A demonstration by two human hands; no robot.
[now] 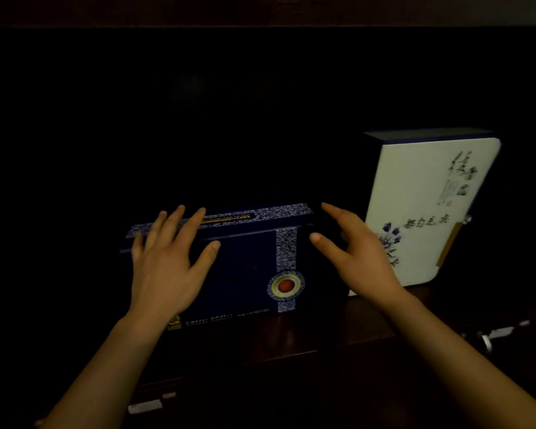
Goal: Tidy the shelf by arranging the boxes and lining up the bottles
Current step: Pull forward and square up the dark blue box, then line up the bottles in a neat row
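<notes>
two hands (167, 261) (358, 252), two boxes (248, 267) (421, 212)

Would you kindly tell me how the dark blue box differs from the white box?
The dark blue box has a red medallion; the white box bears black calligraphy. The dark blue box is wide and low; the white box stands taller. The left hand rests on the dark blue box, not the white box. Both stand on the shelf.
</notes>
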